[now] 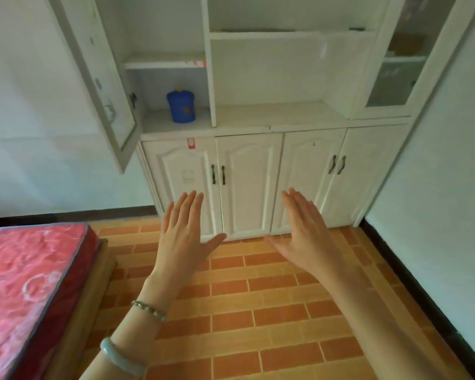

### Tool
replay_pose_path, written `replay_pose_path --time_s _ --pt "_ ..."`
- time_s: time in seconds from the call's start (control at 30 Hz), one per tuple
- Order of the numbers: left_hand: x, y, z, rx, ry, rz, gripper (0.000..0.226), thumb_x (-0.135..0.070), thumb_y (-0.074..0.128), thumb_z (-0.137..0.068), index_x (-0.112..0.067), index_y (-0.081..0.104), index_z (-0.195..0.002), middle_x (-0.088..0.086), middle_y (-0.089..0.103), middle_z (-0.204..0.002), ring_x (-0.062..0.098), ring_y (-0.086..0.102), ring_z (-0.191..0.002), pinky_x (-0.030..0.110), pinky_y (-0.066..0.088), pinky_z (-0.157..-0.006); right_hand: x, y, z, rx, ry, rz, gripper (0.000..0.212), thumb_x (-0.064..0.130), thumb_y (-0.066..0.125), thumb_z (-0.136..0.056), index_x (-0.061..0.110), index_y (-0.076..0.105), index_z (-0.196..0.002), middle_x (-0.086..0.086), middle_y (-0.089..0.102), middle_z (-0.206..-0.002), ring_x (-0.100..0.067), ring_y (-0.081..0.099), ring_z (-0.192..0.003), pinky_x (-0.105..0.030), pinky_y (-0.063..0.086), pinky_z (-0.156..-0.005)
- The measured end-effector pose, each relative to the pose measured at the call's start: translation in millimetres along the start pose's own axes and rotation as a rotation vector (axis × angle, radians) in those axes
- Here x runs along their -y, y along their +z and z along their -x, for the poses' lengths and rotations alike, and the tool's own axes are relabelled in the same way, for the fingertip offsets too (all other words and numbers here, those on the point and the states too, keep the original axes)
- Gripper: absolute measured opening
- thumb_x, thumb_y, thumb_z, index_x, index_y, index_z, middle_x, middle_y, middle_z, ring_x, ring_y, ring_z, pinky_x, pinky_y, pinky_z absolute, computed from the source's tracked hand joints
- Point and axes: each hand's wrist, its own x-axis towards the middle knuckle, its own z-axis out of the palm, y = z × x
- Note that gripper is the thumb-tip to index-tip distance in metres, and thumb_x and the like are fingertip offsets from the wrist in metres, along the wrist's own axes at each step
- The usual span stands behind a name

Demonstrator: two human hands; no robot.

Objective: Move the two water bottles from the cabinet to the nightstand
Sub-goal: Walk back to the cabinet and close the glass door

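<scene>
A white cabinet (pixel 272 116) stands against the far wall, its lower doors shut and its upper left glass door (pixel 104 86) swung open. No water bottle shows on its shelves or counter. The nightstand is out of view. My left hand (pixel 185 231) and my right hand (pixel 303 231) are held out flat in front of the lower doors, palms down, fingers together and thumbs spread, holding nothing. They hover apart from the cabinet, above the floor.
A blue lidded jar (pixel 181 106) sits in the open left compartment. A bed with a red mattress (pixel 30 283) fills the lower left. Orange brick-pattern tiles (pixel 258 311) cover the floor between bed and right wall (pixel 436 201).
</scene>
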Motion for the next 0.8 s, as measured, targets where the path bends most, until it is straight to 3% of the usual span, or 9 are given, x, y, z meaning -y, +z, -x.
replay_pose_path --time_s 0.3,0.8 --pt "87.1 24.5 -96.2 -0.082 -0.105 -0.077 0.087 -0.058 0.057 -0.075 -0.006 0.031 -0.14 0.015 0.035 -0.146 0.031 0.027 -0.137 0.045 0.012 -0.112 25.3 47.3 -147.0 -0.024 -0.163 -0.047 0.089 0.051 0.055 -0.083 0.016 0.0 -0.145 -0.007 0.001 -0.155 -0.018 -0.001 -0.14 -0.036 0.002 -0.114" --pt "183.4 73.2 -224.5 -0.151 -0.223 -0.174 0.09 -0.06 0.058 -0.073 -0.006 0.031 -0.14 0.015 0.033 -0.147 0.03 0.026 -0.137 0.05 0.016 -0.113 18.2 96.0 -327.5 -0.056 -0.337 -0.141 0.088 0.049 0.057 -0.082 0.014 0.006 -0.145 -0.008 0.008 -0.154 -0.019 0.003 -0.14 -0.034 0.002 -0.113"
